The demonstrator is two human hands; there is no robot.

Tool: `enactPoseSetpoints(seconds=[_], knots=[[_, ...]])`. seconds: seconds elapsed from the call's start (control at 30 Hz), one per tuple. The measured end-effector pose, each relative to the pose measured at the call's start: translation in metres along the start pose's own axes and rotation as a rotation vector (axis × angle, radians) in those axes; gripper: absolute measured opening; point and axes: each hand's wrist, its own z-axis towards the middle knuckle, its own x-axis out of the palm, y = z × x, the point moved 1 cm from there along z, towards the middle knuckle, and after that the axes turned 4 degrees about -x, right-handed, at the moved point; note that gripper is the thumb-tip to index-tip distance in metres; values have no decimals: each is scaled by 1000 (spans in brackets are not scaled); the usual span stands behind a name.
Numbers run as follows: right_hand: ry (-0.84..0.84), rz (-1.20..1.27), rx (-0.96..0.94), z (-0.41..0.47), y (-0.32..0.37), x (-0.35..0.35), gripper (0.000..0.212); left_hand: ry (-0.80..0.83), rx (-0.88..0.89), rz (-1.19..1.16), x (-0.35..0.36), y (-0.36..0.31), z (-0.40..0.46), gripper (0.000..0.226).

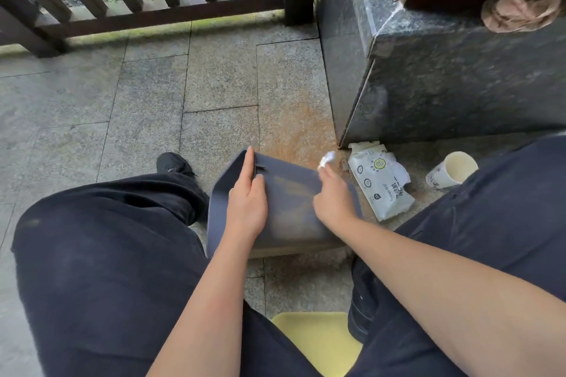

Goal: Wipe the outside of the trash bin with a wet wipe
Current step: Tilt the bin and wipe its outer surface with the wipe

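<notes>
Trash bin: I see the dark blue trash bin (291, 208) lying tipped on its side on the stone floor (153, 95), between my two knees, one broad flat side facing up.

Left hand: my left hand (248, 205) lies flat on the bin's upper face near its left edge. The fingers are straight and close together, pointing away from me, with the fingertips reaching the far corner. It presses the bin and curls round nothing.

Right hand: my right hand (332, 199) is at the bin's right edge, blurred. Its fingers are bunched together and pinch a small white wet wipe (327, 158), which sticks out past the fingertips. I cannot tell whether the wipe touches the bin or is just past its far right corner.

Wipe pack: a white wipe pack (381, 184) lies on the floor just right of the bin, its top flap crumpled.

Cup: a pale paper cup (453, 170) lies tilted on the floor, right of the pack, near my right leg.

Stone pillar: a dark polished stone pillar (444, 86) stands behind the pack.
</notes>
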Motion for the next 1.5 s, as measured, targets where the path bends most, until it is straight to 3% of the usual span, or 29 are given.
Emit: enactPoseSetpoints(seconds=[0.1, 0.2, 0.3, 0.37, 0.43, 0.5, 0.6, 0.67, 0.73, 0.8, 0.93, 1.03, 1.17, 1.23, 1.33, 1.4, 1.5], knots=[[14, 211, -281, -33, 43, 13, 86, -62, -70, -41, -1, -2, 5, 58], [69, 311, -454, -54, 64, 23, 83, -33, -96, -47, -2, -3, 9, 58], [51, 239, -560, -48, 50, 19, 77, 18, -82, -54, -2, -3, 11, 56], [27, 170, -595, -41, 37, 14, 86, 21, -76, -52, -1, -3, 11, 56], [3, 140, -488, -33, 21, 10, 102, -9, -85, -69, -2, -3, 10, 55], [-22, 101, -243, -27, -4, 8, 105, -53, -121, -94, -3, -1, 9, 56], [-31, -29, 68, -19, -37, 3, 84, -87, -158, -121, -4, 0, 8, 56], [-14, -70, 160, -12, -36, 0, 64, -87, -160, -127, -4, -2, 8, 56], [10, -82, 159, -7, -24, 0, 57, -101, -171, -136, -6, -2, 9, 58], [39, -23, 43, -7, -7, 1, 62, -135, -191, -155, -8, -1, 11, 60], [154, 177, -333, -30, 41, 8, 96, -141, -198, -170, -8, 1, 12, 62], [193, 203, -532, -44, 64, 17, 85, -87, -164, -190, -7, 2, 14, 62], [230, 115, -585, -37, 54, 15, 84, -93, -175, -214, -7, 1, 16, 61], [214, 96, -553, -31, 40, 10, 98, -110, -180, -212, -9, 2, 16, 59], [121, 66, -360, -23, 14, 3, 108, -148, -204, -229, -11, 2, 20, 55], [66, -15, -184, -17, -11, -2, 99, -156, -222, -232, -11, 0, 24, 53], [20, -49, 100, -11, -42, -10, 68, -141, -187, -231, -12, -2, 28, 50]])
